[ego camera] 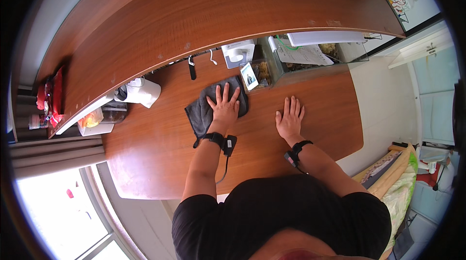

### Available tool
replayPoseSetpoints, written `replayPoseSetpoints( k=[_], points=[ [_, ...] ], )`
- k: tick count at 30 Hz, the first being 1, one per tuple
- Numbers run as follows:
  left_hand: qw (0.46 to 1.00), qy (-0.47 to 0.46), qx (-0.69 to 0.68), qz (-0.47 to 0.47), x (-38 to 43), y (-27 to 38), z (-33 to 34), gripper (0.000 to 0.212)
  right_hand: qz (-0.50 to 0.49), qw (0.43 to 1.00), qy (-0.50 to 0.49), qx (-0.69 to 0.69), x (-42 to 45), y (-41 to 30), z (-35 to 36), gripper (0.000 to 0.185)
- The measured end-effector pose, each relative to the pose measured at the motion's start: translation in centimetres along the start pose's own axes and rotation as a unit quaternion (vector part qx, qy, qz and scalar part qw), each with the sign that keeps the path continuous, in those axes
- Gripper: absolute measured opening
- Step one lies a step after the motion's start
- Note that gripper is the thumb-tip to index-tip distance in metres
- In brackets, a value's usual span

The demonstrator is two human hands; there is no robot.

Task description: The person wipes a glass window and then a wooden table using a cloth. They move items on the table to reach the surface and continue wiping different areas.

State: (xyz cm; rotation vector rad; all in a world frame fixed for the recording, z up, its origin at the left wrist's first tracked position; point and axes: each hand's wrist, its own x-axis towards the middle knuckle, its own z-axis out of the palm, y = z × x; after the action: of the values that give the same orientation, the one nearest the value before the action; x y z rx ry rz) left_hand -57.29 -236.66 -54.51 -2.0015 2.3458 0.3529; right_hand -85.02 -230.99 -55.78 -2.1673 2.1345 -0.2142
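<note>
My left hand (225, 107) lies flat with spread fingers on top of a dark grey cloth (202, 110). The cloth is spread on a brown wooden desk (255, 136), partly folded, with one corner and a small loop towards me. Covered by my palm, the middle of the cloth is hidden. To the right, my right hand (290, 118) rests palm down on the bare wood, fingers slightly apart and nothing in it. Just beyond the cloth's right edge stands a small clear container (264, 72) with an instant photo (249, 76) leaning on it.
A wooden shelf (218, 12) overhangs the desk's back. Beneath it stand a glass tank (309, 72) with papers on top, a white device (238, 53) and a white container (143, 90). A black strap (192, 69) hangs beside a white hook (212, 58). A window (62, 209) is at lower left.
</note>
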Motion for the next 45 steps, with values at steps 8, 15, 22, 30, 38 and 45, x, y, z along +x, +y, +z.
replayPoseSetpoints(
  k=[8,15,22,30,38,45],
  points=[
    [0.999,0.008,0.019,-0.034,4.9,0.5,-1.8,0.057,0.006,1.0,-0.006,0.002,-0.1,0.0,0.2,0.064],
    [0.995,0.052,0.019,-0.077,5.1,0.3,-2.2,0.062,0.017,0.999,-0.027,-0.007,-0.1,0.0,0.2,0.066],
    [0.991,0.112,0.028,-0.074,3.3,-3.1,-1.1,0.066,0.017,0.999,-0.036,-0.008,0.0,-0.2,-0.2,0.066],
    [0.997,0.037,0.021,-0.067,10.5,-6.1,-1.9,0.063,0.019,0.999,-0.037,-0.021,0.0,0.0,0.1,0.068],
    [0.981,0.022,-0.062,-0.184,14.0,-6.1,-3.9,0.064,0.017,0.999,-0.033,-0.021,0.0,0.1,0.2,0.066],
    [0.96,0.065,-0.069,-0.264,13.3,-6.0,-2.5,0.073,0.015,0.999,-0.029,-0.023,-0.1,0.1,0.3,0.067]
  ],
)
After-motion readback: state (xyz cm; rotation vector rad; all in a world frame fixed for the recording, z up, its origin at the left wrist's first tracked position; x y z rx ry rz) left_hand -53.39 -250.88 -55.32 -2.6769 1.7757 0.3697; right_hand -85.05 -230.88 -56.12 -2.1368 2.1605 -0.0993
